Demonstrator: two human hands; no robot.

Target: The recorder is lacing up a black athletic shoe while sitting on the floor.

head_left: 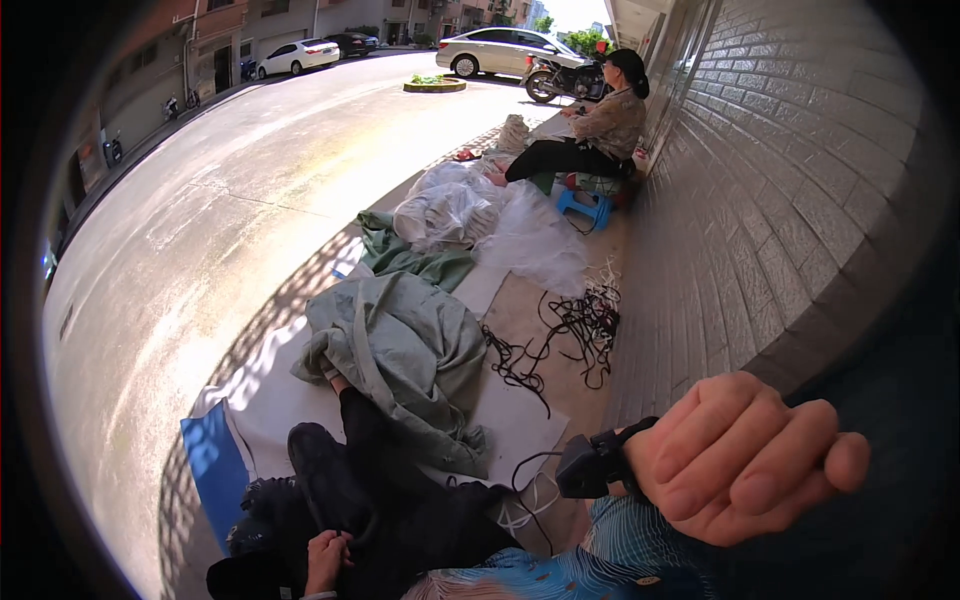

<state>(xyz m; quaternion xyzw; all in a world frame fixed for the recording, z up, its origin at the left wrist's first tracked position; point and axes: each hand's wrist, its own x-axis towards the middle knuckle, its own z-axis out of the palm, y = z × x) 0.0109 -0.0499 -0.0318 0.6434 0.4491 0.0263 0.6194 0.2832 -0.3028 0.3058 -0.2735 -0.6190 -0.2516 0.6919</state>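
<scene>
My right hand (750, 455) is raised at the lower right beside the wall, its fingers curled into a fist. Nothing shows between the fingers, but the palm side is hidden. A black strap with a small black device (590, 465) sits at that wrist. Low at the left, my left hand (325, 560) is closed, with its fingertips pressed together against dark material. What it holds, if anything, is too small and dark to make out. Just above it lie black items (320, 475) that blend with my black trousers (430, 525). A grey-green cloth (405, 345) lies heaped ahead, touching my lower leg.
Tangled black cords (585, 325) lie near the tiled wall (790, 190). Farther off are clear plastic bags (455, 205), a blue stool (585, 207) and a seated person (600, 130). A motorcycle (565, 78) and a car (500, 50) stand beyond; pavement stretches left.
</scene>
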